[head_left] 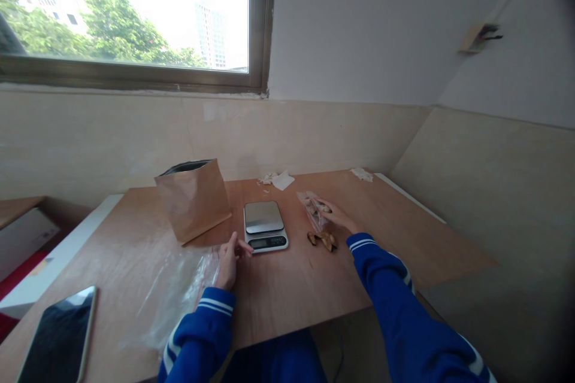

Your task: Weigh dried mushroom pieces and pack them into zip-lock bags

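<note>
My left hand (230,258) rests on the wooden table (291,287) just left of a small digital kitchen scale (265,225), fingers partly curled, with its fingertips near the scale's front corner. It lies at the edge of a flat clear plastic bag (179,293). My right hand (335,214) reaches to the right of the scale and grips a small clear bag (313,208) with pale pieces inside. Some brown dried pieces (323,240) lie loose on the table just below that hand. Both sleeves are blue with white stripes.
A brown paper stand-up pouch (194,197), open at the top, stands left of the scale. A dark phone (60,338) lies at the near left. Crumpled white paper (277,179) and another scrap (362,174) lie by the wall. A window is above.
</note>
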The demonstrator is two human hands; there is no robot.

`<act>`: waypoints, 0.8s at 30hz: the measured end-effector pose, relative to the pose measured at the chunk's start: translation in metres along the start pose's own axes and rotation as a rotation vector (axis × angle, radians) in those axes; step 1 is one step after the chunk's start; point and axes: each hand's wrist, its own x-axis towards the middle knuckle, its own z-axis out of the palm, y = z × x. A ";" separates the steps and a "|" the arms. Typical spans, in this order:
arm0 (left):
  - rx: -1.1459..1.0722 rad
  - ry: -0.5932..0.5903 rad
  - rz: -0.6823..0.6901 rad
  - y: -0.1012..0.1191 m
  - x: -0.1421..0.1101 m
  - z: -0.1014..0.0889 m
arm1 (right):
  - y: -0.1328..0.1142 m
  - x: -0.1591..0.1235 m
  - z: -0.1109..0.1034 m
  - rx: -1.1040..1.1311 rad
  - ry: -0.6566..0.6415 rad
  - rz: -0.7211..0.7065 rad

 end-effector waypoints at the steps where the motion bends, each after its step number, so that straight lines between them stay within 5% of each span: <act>1: 0.000 0.006 0.003 0.002 -0.001 0.000 | 0.000 -0.003 -0.001 -0.006 0.007 0.031; 5: -0.005 0.027 -0.002 0.006 -0.002 0.001 | -0.012 -0.019 0.005 -0.266 0.179 0.159; 10: 0.014 0.053 -0.010 0.008 -0.002 0.000 | -0.042 -0.060 0.045 -0.486 0.551 0.052; 16: -0.033 0.061 0.009 0.006 -0.002 0.000 | -0.045 -0.102 0.090 -0.590 0.416 0.030; 24: -0.043 0.071 0.010 0.004 -0.002 0.000 | -0.047 -0.103 0.088 -0.426 0.343 -0.003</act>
